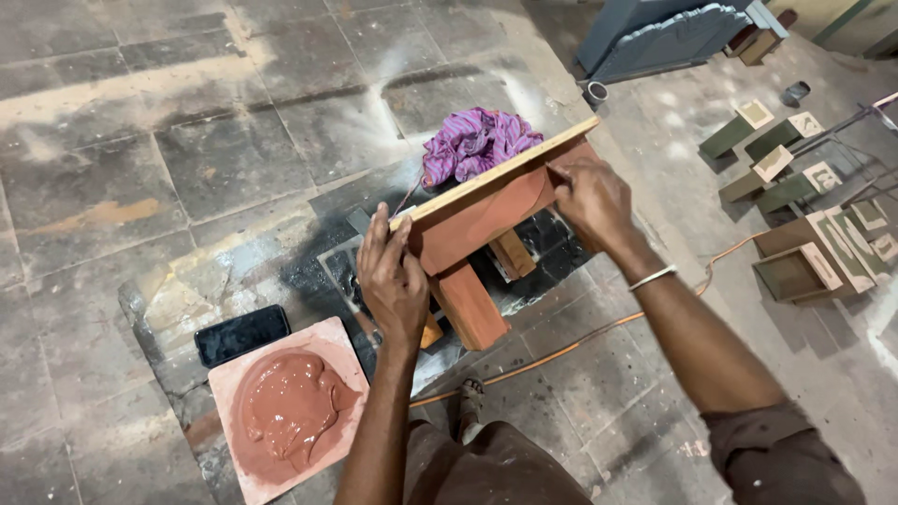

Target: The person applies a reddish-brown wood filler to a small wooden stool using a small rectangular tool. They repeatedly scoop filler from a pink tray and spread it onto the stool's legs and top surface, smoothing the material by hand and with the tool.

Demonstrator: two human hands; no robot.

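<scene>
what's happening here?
A person grips a small wooden stool-like piece, mostly coated reddish-brown, with both hands: left hand at its near end, right hand at the far end. A purple cloth lies behind it. On the stone floor, a board of reddish paste sits beside a dark phone.

We have a single view, worn on the head and looking steeply down over our own arms onto the stone floor. It sits close: the left hand (393, 281) and right hand (589, 194) fall near the middle, gripping the two ends of a small red-brown wooden stool (486, 220). Nearer us than the grip, our lap fills the bottom edge. Beyond the grip the floor runs to the top edge. There is no second view to share ground.
</scene>
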